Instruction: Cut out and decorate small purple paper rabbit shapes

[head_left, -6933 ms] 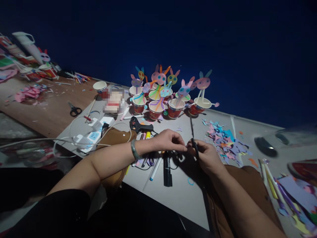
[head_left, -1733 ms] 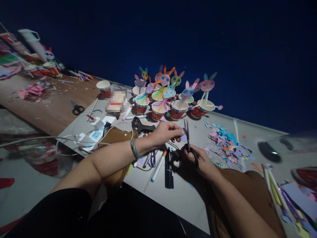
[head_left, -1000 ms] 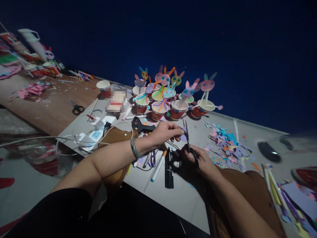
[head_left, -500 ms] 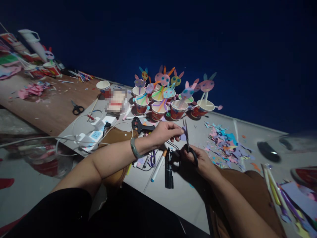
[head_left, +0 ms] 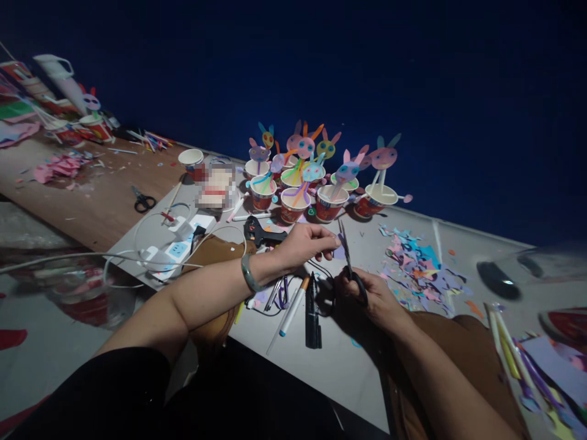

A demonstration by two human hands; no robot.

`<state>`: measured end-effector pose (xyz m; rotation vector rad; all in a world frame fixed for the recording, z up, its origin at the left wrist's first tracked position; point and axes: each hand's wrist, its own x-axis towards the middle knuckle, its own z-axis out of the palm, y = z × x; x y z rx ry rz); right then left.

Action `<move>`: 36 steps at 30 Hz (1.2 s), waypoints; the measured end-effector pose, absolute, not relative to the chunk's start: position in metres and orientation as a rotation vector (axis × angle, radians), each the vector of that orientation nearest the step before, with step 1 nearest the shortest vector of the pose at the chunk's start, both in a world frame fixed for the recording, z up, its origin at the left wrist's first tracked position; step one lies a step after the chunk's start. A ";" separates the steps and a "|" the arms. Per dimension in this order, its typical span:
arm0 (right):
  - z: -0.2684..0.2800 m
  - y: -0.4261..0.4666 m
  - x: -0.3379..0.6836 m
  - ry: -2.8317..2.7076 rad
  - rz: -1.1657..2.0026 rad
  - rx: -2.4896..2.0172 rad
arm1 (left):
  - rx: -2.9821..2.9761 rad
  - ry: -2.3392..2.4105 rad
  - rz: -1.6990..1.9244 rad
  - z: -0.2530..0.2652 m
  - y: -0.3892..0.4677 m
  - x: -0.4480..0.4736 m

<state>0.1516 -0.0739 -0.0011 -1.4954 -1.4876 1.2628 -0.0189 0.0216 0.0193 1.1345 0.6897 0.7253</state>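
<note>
Purple paper (head_left: pixel 339 252) partly hidden behind the left fingertips (head_left: pixel 332 244)

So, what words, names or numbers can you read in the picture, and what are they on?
None that I can read.
Red cups: printing on the sides, too small and blurred to read.
Black marker: any writing is too small to read.
Scissors in the right hand: no letters show.
Pixelated patch: anything written there is hidden.
</note>
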 end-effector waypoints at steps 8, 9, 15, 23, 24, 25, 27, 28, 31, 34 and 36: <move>0.000 -0.073 0.160 -1.487 1.300 -1.503 | 1.186 0.695 0.738 0.021 0.023 -0.020; 0.000 -0.073 0.160 -1.477 1.309 -1.503 | 1.195 0.697 0.736 0.021 0.023 -0.020; 0.008 -0.073 0.157 -1.480 1.319 -1.528 | 1.220 0.711 0.734 0.022 0.024 -0.021; 0.004 -0.073 0.161 -1.461 1.316 -1.542 | 1.200 0.721 0.730 0.022 0.024 -0.021; 0.003 -0.073 0.161 -1.451 1.295 -1.546 | 1.193 0.722 0.727 0.022 0.024 -0.021; 0.002 -0.073 0.162 -1.436 1.261 -1.556 | 1.185 0.721 0.723 0.021 0.024 -0.021; 0.003 -0.072 0.162 -1.403 1.178 -1.575 | 1.164 0.718 0.707 0.020 0.024 -0.020; 0.004 -0.071 0.161 -1.378 1.128 -1.582 | 1.150 0.718 0.697 0.019 0.024 -0.020; 0.006 -0.070 0.159 -1.294 1.000 -1.600 | 1.108 0.717 0.655 0.019 0.022 -0.019; 0.002 -0.069 0.159 -1.235 0.984 -1.610 | 1.069 0.730 0.610 0.019 0.018 -0.018; -0.005 -0.069 0.159 -1.170 1.014 -1.570 | 1.049 0.740 0.575 0.018 0.015 -0.017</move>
